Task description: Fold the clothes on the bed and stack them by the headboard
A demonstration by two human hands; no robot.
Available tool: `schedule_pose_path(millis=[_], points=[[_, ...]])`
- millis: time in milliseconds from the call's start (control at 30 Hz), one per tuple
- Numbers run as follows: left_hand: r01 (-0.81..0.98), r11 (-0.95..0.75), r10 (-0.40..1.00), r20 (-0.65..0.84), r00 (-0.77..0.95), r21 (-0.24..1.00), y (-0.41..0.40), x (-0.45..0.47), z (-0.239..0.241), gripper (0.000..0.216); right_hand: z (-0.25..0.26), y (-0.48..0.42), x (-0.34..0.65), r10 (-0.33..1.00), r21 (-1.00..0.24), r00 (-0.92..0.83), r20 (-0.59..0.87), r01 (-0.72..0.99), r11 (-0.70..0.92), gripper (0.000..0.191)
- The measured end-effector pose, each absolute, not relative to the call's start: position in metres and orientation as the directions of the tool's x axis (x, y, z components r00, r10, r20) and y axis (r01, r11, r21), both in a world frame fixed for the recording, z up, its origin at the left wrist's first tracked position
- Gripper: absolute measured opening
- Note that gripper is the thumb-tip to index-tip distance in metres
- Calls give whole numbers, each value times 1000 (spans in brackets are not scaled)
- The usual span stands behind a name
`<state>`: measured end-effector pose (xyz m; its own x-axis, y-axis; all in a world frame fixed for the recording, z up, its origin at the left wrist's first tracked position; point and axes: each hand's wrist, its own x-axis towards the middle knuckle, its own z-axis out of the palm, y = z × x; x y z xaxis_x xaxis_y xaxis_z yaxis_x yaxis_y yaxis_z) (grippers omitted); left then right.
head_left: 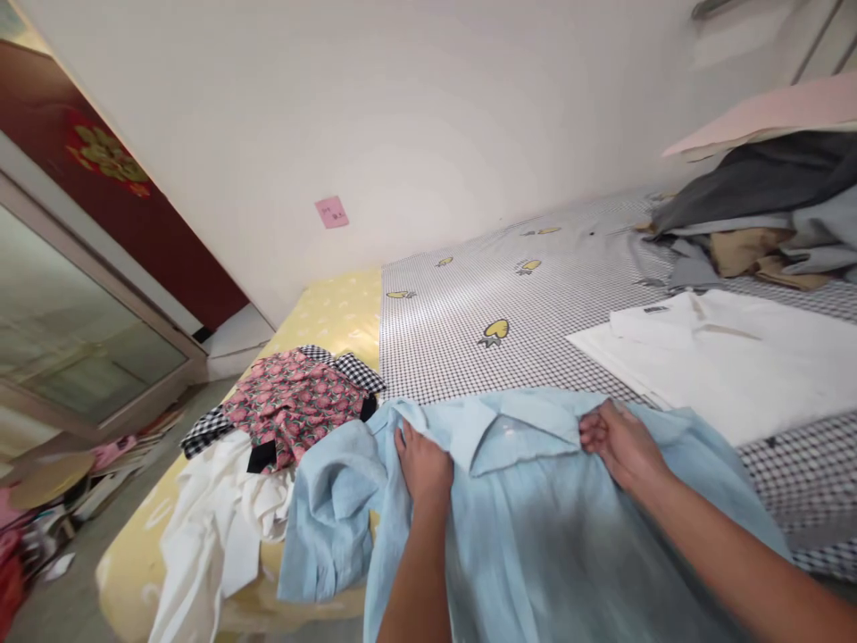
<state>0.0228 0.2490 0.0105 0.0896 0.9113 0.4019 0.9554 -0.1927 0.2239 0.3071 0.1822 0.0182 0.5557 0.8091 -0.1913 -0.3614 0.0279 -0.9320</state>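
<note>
The light blue shirt (522,536) lies at the near edge of the bed, its collar (483,436) at the far end. The left hand (425,464) is clamped on cloth left of the collar; the right hand (619,438) pinches the collar's right end, its fingers pressed together. 1 sleeve (335,518) spreads left, crowding the white garment (207,527) and the pink floral garment (287,397) with checked trim. On the right, a folded white shirt (736,366) sits right by the blue cloth, limiting room there. Beyond it, on the far right, are heaped grey and brown clothes (756,232), with something pink (769,116) above them. The bed shows 2 coverings: a checked sheet (442,357) with yellow pineapples and a yellow cover (335,308) at left. Behind stands the wall (469,107), bearing 1 pink note (332,212). Floor clutter (60,509) lies far left.
</note>
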Motion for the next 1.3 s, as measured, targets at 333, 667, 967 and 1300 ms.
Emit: schedule_pose_path(millis=[333, 667, 967, 1300], points=[[700, -134, 892, 393, -222, 701, 244, -4, 21, 41, 7, 184, 320, 768, -739, 620, -161, -592, 322, 37], [434, -9, 996, 48, -78, 901, 280, -30, 66, 69, 9, 183, 322, 842, -742, 526, -117, -610, 278, 38], [469, -39, 999, 36, 16, 882, 311, -8, 76, 16, 8, 184, 323, 864, -753, 492, -106, -608, 254, 43], [37, 39, 948, -26, -319, 999, 336, 0, 110, 20, 11, 210, 324, 837, -734, 509, -198, -644, 218, 35]])
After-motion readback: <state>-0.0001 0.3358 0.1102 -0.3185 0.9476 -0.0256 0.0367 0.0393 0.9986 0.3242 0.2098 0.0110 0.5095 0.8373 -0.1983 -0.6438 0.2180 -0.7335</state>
